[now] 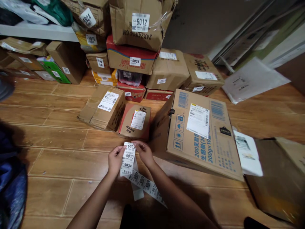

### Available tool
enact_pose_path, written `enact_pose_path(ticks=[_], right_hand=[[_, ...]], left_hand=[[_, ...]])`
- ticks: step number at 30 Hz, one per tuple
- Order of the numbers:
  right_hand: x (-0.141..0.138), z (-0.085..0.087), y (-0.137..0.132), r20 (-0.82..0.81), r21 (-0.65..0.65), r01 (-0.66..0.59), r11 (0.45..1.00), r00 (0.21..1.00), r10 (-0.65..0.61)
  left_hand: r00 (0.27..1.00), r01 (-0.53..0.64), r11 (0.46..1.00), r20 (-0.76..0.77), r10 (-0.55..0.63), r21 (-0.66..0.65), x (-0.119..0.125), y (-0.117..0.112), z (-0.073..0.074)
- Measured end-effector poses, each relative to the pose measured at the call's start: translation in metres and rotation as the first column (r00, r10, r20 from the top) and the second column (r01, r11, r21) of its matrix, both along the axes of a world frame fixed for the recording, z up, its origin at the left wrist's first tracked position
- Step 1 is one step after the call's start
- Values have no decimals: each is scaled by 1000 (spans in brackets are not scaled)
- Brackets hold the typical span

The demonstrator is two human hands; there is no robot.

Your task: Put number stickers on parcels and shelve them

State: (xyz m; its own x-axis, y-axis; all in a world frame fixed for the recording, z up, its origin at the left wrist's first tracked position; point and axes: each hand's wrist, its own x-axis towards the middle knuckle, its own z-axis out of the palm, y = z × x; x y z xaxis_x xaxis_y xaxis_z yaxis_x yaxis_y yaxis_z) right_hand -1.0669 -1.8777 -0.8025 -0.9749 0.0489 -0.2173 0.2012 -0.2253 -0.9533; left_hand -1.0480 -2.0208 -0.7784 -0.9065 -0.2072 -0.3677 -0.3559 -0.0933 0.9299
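Observation:
Both my hands hold a strip of white numbered labels (128, 159) over the wooden floor; it reads 6032 to 6035. My left hand (115, 160) pinches its left edge. My right hand (143, 152) pinches the top right corner by label 6032. The strip's tail (145, 186) trails down and right under my right forearm. Just beyond my hands lies a small red-and-brown box (135, 122) with a white shipping label. A large brown carton (202, 136) with blue print lies to the right.
A flattened brown parcel (103, 108) lies to the left of the small box. Stacked numbered boxes (140, 31) fill the back, with 6012 and 6008 on top. A white mailer (252, 79) lies at the right rear, another carton (278, 178) at the right. Blue fabric (11, 184) sits at the left edge.

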Motion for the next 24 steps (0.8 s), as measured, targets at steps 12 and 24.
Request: enact_pose_path(ticks=[12, 24], right_hand=[[25, -20, -6, -13, 121, -10, 993, 1000, 12], [-1, -79, -37, -8, 331, 428, 841, 893, -451]], left_hand=[[987, 157, 988, 37, -156, -8, 9, -1, -26], [867, 463, 885, 230, -441, -46, 41, -15, -57]])
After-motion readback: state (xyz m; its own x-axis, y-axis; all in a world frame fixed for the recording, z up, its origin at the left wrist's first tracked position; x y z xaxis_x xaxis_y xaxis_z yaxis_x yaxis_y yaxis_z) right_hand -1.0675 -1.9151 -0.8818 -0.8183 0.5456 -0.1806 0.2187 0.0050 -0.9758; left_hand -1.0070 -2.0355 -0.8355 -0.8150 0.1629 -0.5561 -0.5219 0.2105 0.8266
